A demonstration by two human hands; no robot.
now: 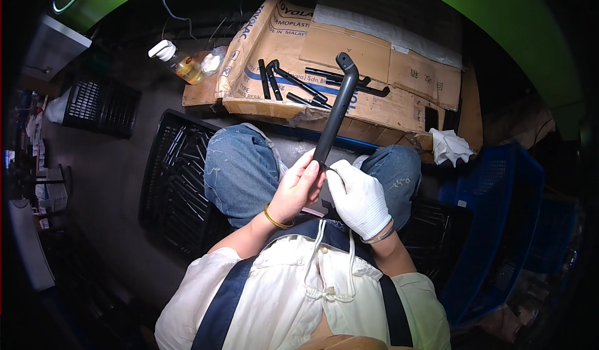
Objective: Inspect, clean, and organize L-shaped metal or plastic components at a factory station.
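A black tube with a bent upper end (337, 113) stands up at a slant in front of my body. My bare left hand (298, 186) is wrapped round its lower end. My right hand (360, 199), in a white knit glove, is closed right beside that lower end. What its fingers pinch there, if anything, is hidden. Beyond the tube, several shorter black tubes (298, 83) lie on a flattened cardboard box (409, 75), some straight and some bent at one end.
A black crate (159, 181) full of black tubes is on the floor at left. Blue crates (493, 225) stand at right. On the cardboard's right edge lies a crumpled white cloth or glove (450, 147). A white-capped bottle (184, 66) stands at the back left.
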